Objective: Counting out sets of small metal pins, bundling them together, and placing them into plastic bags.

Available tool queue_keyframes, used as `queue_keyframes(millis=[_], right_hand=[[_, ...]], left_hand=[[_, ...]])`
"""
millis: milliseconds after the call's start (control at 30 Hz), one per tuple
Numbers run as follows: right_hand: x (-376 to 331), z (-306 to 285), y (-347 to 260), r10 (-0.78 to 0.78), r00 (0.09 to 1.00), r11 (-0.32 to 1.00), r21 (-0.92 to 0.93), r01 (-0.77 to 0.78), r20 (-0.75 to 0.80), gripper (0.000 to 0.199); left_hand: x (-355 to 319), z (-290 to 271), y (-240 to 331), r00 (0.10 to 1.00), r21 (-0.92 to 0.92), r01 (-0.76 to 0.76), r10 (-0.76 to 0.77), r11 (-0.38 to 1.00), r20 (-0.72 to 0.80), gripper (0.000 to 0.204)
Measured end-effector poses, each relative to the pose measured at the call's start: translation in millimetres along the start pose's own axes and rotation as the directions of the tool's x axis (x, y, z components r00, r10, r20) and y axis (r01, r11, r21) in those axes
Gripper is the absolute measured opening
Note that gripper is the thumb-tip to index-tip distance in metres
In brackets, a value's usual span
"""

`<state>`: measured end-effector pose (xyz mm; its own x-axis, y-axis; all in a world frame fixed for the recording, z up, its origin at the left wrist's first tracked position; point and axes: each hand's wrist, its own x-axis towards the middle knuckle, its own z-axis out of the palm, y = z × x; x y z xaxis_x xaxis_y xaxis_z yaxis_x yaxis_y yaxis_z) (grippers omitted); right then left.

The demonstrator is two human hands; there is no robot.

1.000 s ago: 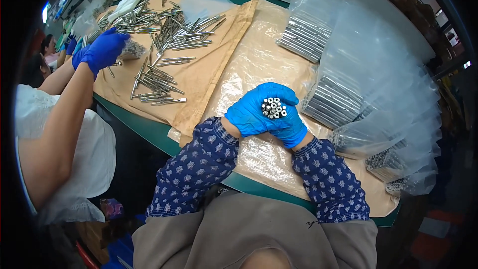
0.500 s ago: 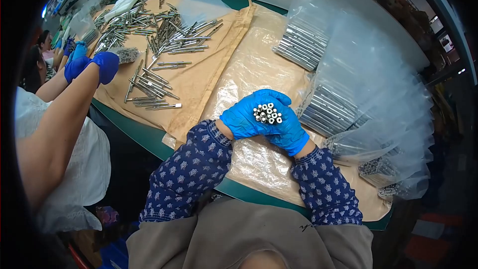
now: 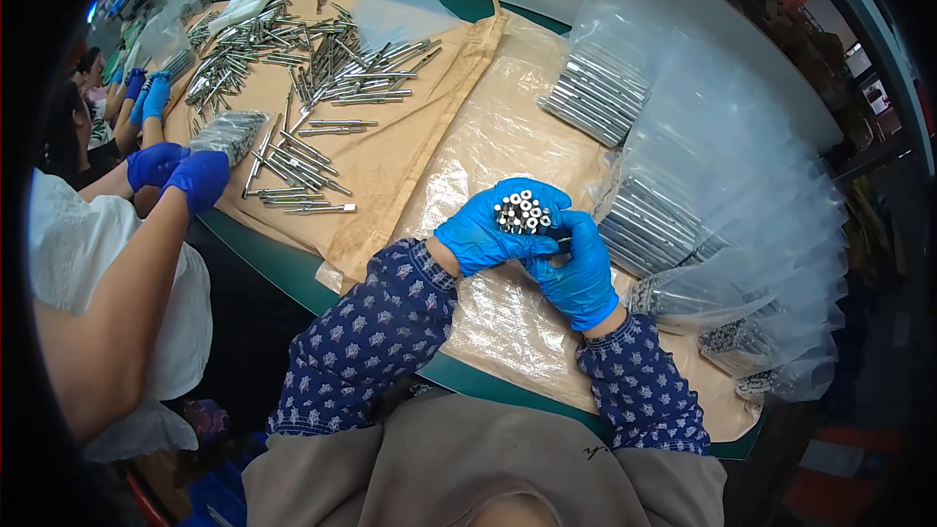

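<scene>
Green surface [image 3: 268, 259], largely covered with brown sheeting [image 3: 395, 151]. Clear bags of metal rods [image 3: 597, 100] lie at right, apparently filled; loose rods [image 3: 376, 98] at far left are as yet unbagged. Between them, the left hand [image 3: 478, 234] closes its grip around a rod bundle [image 3: 524, 213], also unbagged, ends facing up; the right hand [image 3: 578, 283] curls beside it, though whether its grip pinches any rod cannot be told.

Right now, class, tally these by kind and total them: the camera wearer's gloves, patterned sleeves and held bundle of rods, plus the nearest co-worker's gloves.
Light blue gloves (left, right): 2
Patterned sleeves (left, right): 2
Bundle: 1
Co-worker's dark blue gloves: 2
Total: 7
</scene>
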<state>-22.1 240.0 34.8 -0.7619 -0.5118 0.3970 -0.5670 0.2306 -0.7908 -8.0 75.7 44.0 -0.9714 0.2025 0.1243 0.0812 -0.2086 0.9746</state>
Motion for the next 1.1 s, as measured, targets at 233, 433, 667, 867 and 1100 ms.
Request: queue_keyframes(millis=[233,433,667,867,1100], right_hand=[[0,-1,1,-0.107,0.993,0.989,-0.109,0.101,-0.054,0.044],[-3,4,-1,-0.123,0.988,0.987,-0.111,0.112,-0.096,0.042],[4,3,-9,-0.067,0.997,0.997,-0.031,0.066,-0.045,0.048],[6,5,2,-0.054,0.998,0.982,0.181,0.055,-0.012,0.043],[3,4,11,-0.162,0.986,0.971,0.183,0.154,0.030,0.036]], left_hand=[[-3,0,2,0.997,-0.149,0.080,-0.076,0.986,0.029,0.048],[-3,0,6,0.993,-0.186,0.109,-0.100,0.977,0.058,0.054],[-2,2,12,0.984,-0.264,0.109,-0.067,0.958,0.164,0.071],[0,2,12,0.966,-0.323,0.177,-0.100,0.930,0.239,0.086],[-2,-1,8,0.968,-0.318,0.150,-0.073,0.936,0.240,0.084]])
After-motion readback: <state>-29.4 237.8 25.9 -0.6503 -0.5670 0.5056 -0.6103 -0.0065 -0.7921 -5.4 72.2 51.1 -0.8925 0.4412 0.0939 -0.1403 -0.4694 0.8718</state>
